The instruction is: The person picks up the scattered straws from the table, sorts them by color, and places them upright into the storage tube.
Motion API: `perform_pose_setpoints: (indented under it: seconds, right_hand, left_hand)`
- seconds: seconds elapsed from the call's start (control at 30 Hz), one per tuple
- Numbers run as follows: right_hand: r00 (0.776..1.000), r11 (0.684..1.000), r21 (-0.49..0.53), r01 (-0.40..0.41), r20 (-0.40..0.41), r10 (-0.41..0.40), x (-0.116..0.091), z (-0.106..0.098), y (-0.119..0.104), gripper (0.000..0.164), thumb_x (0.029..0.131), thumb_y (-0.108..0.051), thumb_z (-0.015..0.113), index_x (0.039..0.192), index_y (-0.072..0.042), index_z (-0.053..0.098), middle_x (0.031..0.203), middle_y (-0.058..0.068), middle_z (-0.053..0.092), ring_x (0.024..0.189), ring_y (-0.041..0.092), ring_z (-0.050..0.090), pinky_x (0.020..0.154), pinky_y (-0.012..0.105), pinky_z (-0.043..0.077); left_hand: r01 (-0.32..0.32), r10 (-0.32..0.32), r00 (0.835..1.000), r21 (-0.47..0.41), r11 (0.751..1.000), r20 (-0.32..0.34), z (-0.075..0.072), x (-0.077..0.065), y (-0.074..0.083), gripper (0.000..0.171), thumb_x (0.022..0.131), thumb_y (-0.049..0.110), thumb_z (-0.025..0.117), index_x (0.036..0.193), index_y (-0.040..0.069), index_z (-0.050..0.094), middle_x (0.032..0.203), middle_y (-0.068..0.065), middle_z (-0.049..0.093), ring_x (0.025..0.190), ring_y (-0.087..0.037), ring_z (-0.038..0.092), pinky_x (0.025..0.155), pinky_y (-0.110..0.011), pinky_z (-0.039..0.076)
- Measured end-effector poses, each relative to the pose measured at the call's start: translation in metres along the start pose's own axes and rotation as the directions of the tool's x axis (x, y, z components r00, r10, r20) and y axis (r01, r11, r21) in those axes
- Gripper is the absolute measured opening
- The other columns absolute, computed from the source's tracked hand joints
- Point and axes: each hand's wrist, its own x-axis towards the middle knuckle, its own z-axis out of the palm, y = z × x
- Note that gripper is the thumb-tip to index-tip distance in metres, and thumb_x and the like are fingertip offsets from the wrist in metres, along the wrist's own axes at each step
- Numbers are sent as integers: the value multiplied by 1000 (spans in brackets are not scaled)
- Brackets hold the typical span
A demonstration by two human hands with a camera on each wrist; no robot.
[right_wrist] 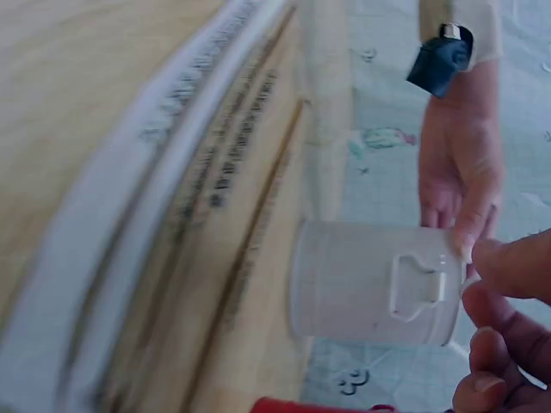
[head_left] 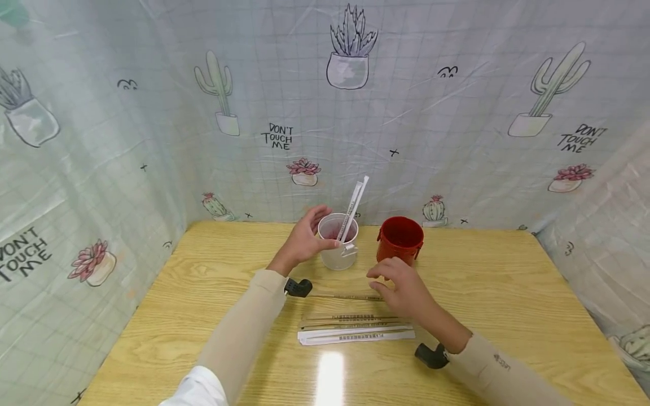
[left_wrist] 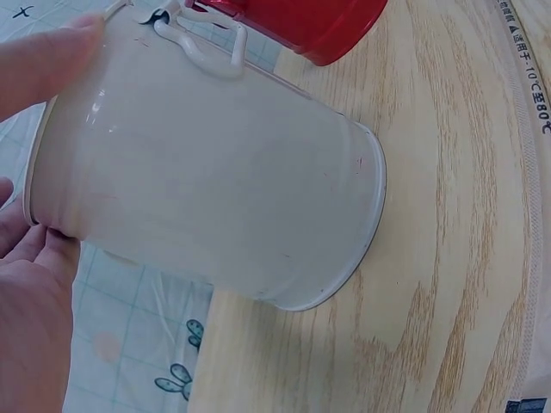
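My left hand (head_left: 307, 239) grips a small white bucket (left_wrist: 215, 163) near its rim, thumb on the front side and fingers on the far side. The bucket stands on the table with a little handle on its side. Two white paper-wrapped straws (head_left: 354, 206) lean in it and stick up past the rim. My right hand (head_left: 404, 285) hovers in front of a red bucket (head_left: 400, 239), fingers loosely bent with nothing between them. Below it lie a brown-wrapped straw (head_left: 345, 295), several more brown-wrapped straws (head_left: 350, 321) and white-wrapped straws (head_left: 355, 336) in a row.
The wood-grain table (head_left: 193, 316) ends at the back against a hanging cloth (head_left: 167, 113) printed with cacti. Black wrist-camera mounts (head_left: 430, 356) sit at both wrists, over beige sleeves (head_left: 244, 332). Light glares off the table's front.
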Motion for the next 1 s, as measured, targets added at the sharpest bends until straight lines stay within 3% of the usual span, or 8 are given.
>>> perform_pose_setpoints:
  seconds: [0.3,0.57,0.83,1.0]
  right_hand:
    - [985,996,51,75,150,-81,-24,-1,17,18,82,2,83,92,-12,79,88,-4,76,85,11,61,75,26,56]
    - [939,991,71,118,316,-134,-42,3,24,18,84,1,81,87,-17,79,84,-8,73,82,4,53,72,22,51]
    - [921,980,14,196,340,-189,-49,10,24,22,82,4,79,87,-17,80,84,-10,72,81,3,54,72,22,52]
    - [907,979,-46,197,387,-164,-51,11,23,17,86,-1,79,90,-18,80,85,-11,70,82,2,52,74,22,52]
  left_hand:
    - [10,-10,1000,17,1000,-3,-1,1,-1,101,80,3,89,162,2,29,163,-12,44,157,-28,35,132,-39,27]
    - [2,-2,1000,4,1000,3,-2,3,-3,101,79,2,88,162,1,29,164,-14,43,158,-28,35,133,-39,26]
    - [6,-6,1000,17,1000,-1,-2,2,-1,100,81,4,88,162,3,29,163,-11,44,158,-27,34,132,-39,27]
    - [7,-7,1000,19,1000,-2,-2,3,-1,100,80,3,89,161,3,30,164,-14,43,158,-28,35,133,-40,26]
